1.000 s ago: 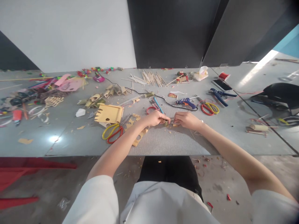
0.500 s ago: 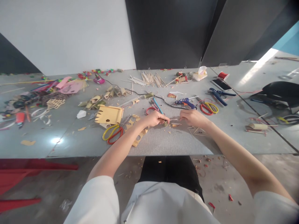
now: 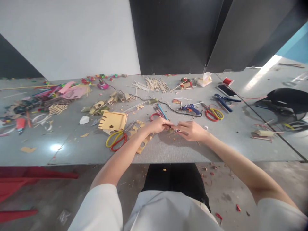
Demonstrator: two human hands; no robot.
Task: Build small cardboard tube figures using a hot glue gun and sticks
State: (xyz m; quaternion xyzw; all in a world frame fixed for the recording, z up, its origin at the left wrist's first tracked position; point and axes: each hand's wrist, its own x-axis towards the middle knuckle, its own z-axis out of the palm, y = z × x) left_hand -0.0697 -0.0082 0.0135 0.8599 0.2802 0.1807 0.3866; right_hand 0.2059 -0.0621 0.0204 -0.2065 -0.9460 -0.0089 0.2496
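Observation:
My left hand and my right hand meet over the grey table near its front edge. The left fingers are pinched round a small greenish bamboo piece. The right fingers are closed on a thin stick whose tip points at that piece. Cut yellow card with a jagged edge and yellow-and-red scissors lie just left of my left forearm. A perforated card strip lies under that forearm.
A blue glue gun with a black cord, more scissors, blue pliers, a phone and a red spool lie beyond my right hand. Wooden sticks, bamboo rolls and coloured scraps crowd the back left.
My right hand drew away to the right, then came back to the left hand with a thin stick. The left hand stayed pinched on the small piece.

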